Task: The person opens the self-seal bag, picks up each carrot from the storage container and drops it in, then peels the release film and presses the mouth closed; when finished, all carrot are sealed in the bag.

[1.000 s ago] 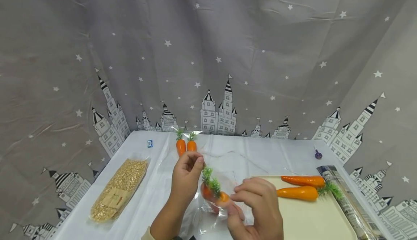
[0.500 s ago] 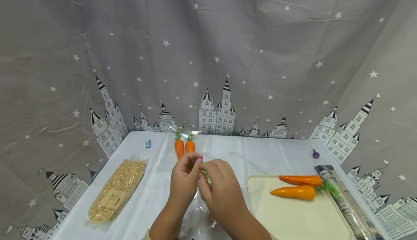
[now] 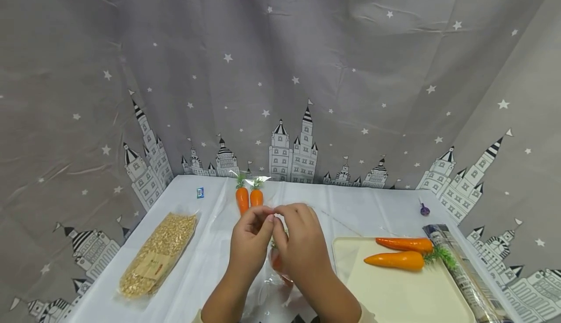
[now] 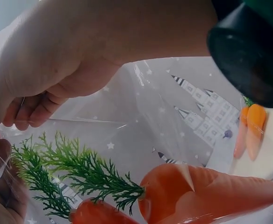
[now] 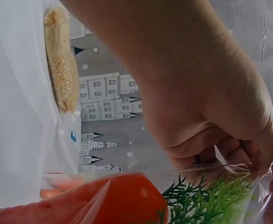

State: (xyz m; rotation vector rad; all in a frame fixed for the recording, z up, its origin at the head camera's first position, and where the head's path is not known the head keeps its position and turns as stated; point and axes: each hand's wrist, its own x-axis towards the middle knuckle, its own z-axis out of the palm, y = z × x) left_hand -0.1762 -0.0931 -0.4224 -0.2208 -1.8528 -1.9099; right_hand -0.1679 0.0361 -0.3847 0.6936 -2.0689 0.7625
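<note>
Two orange carrots (image 4: 216,186) with feathery green tops hang inside a clear plastic bag (image 4: 89,121) in front of the person. In the head view my hands meet above the bag, which they largely hide. My left hand (image 3: 249,237) pinches the bag's upper edge between thumb and fingers. Close against it, my right hand (image 3: 302,240) pinches the same edge, fingertips nearly touching the left ones. Seen by the right wrist camera, the left hand (image 5: 211,102) is at the film's edge, just past the green tops.
A cream tray (image 3: 394,298) at right bears two carrots (image 3: 396,259). Rolled film-wrapped packaging (image 3: 464,269) lies beside it. At left are a bag of oats (image 3: 159,255) and a small blue packet (image 3: 200,193). Two bagged carrots (image 3: 242,199) lie behind my hands; a purple item (image 3: 424,209) is back right.
My right hand has moved left and up from beside the bagged carrots to the bag's edge, next to my left hand. The left hand has stayed in place, holding the bag.
</note>
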